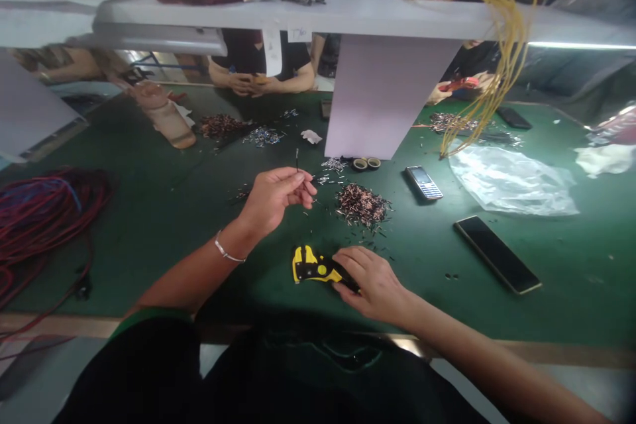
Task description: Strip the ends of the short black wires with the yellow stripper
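Observation:
My left hand (278,195) is raised above the green table, its thumb and fingers pinched on a thin black wire (297,158) that points upward with a pale tip. Lower and to the right, my right hand (370,281) is wrapped round the handles of a yellow and black wire stripper (318,268), whose jaws face left. Beyond that tool lies a heap of short copper-and-black wire scraps (364,204). Small silvery terminals (334,164) are scattered behind the heap, near two round rings (366,163).
Coiled red wires (44,218) lie at the left. A keypad phone (423,183), a smartphone (497,254) and a plastic bag (511,179) are on the right. Yellow wires (511,59) hang from the shelf (397,18). Across the table, co-workers' hands (251,84) hold things.

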{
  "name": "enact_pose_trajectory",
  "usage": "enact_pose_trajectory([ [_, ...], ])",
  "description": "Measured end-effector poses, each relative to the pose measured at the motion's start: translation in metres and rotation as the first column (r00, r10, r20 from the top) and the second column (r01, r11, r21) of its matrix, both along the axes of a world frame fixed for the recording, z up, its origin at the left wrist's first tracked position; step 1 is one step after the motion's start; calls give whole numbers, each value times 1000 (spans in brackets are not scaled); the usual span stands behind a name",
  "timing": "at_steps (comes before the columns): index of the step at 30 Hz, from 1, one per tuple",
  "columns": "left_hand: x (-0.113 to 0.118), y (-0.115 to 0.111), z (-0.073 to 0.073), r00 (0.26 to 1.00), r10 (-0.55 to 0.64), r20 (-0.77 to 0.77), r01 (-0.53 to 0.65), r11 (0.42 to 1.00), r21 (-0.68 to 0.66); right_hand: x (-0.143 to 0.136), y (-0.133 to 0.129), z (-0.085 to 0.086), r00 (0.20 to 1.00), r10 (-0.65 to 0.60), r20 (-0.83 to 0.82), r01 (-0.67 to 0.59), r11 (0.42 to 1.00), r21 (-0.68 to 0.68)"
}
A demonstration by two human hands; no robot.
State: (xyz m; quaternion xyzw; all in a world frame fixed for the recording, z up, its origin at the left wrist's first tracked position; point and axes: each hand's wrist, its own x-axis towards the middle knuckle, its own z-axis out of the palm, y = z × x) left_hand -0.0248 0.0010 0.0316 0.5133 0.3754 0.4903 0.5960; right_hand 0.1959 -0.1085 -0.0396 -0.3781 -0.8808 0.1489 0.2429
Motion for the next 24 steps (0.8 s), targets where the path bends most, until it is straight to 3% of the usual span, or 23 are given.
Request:
enact_pose_trajectory([
  [7, 3, -3, 3, 1000, 11, -11, -12, 1000, -8, -4, 0, -16, 993, 6, 117, 4, 996, -88],
  [13, -1, -2, 7, 999, 40, -6, -40, 999, -1, -4, 8, -17, 991, -69, -112, 38, 966, -256],
  [15, -2, -1, 9, 998, 66, 7, -66, 998, 8, 1, 12, -16, 958, -171, -229, 62, 908, -414],
  [19, -5, 1, 16, 990, 137, 27, -138, 990, 21, 16, 22, -8, 782, -414, -466, -70, 684, -726],
  [21, -6, 2, 18, 984, 176, 31, -177, 984, 18, 20, 27, -2, 668, -509, -543, -170, 606, -777],
  [24, -6, 2, 19, 978, 204, 46, -206, 978, 23, 20, 32, 8, 556, -570, -606, -276, 560, -781],
])
